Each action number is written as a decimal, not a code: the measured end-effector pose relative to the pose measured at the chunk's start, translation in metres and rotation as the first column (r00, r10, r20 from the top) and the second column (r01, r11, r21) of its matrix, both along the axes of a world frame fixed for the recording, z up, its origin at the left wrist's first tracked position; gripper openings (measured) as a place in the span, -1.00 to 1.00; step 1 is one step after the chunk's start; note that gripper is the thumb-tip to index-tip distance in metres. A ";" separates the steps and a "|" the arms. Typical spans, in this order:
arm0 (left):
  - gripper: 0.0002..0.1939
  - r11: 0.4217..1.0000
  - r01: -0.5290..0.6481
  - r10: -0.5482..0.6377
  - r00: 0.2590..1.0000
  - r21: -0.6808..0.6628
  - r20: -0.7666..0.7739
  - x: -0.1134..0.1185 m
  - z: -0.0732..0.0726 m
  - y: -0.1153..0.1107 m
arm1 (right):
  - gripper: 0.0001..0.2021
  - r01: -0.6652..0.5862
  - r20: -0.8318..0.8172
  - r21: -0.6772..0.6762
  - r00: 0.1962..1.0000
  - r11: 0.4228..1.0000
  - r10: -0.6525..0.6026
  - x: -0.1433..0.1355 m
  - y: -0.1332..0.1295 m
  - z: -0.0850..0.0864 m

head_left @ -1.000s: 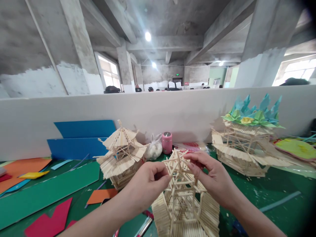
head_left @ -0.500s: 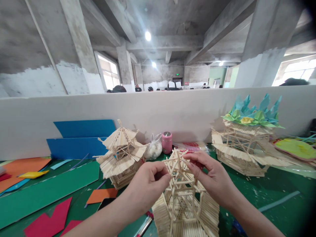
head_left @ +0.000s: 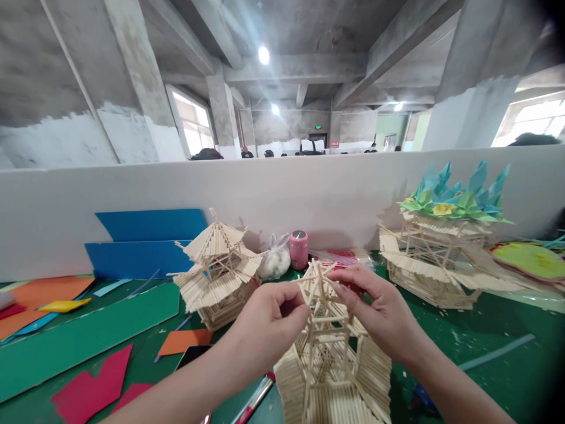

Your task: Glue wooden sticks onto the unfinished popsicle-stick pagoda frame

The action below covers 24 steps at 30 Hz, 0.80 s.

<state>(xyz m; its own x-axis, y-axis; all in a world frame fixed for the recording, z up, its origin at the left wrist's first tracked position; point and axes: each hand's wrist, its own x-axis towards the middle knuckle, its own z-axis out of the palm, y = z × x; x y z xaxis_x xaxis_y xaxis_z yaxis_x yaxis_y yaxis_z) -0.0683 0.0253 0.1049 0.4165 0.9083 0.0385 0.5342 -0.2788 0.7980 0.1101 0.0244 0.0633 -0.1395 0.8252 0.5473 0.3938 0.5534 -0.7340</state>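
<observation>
A pale stick-built pavilion model [head_left: 329,365] stands on the green table [head_left: 485,335] right in front of me. Its open upper frame [head_left: 321,288] rises between my hands. My left hand [head_left: 267,330] pinches the frame's sticks from the left with thumb and fingers closed on them. On the frame's right side my right hand [head_left: 377,312] grips the sticks with its fingertips. The lower sloping roof panels spread out below both wrists.
A finished stick pavilion [head_left: 218,268] stands left of centre. A larger stick model topped with blue-green paper flowers [head_left: 441,247] sits at the right. A pink can [head_left: 299,249] and white bag [head_left: 276,262] stand by the white partition. Coloured paper sheets [head_left: 88,335] cover the left.
The view has tipped down slightly. Both hands stay on the upper frame, with the fingers shifted only a little.
</observation>
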 end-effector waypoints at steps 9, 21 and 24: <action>-0.84 0.999 0.031 -0.030 0.999 0.019 -0.045 0.002 0.003 0.000 | -0.80 0.022 0.010 0.032 1.000 0.999 -0.022 0.002 0.001 -0.002; -0.84 0.980 0.107 -0.089 0.990 0.165 -0.113 0.001 -0.008 0.002 | -0.77 -0.002 -0.007 0.034 1.000 0.999 0.002 0.001 0.001 0.000; -0.84 0.972 0.122 -0.095 0.986 0.201 -0.139 0.002 -0.007 0.003 | -0.78 0.008 0.004 0.040 1.000 0.999 -0.008 0.001 0.001 0.000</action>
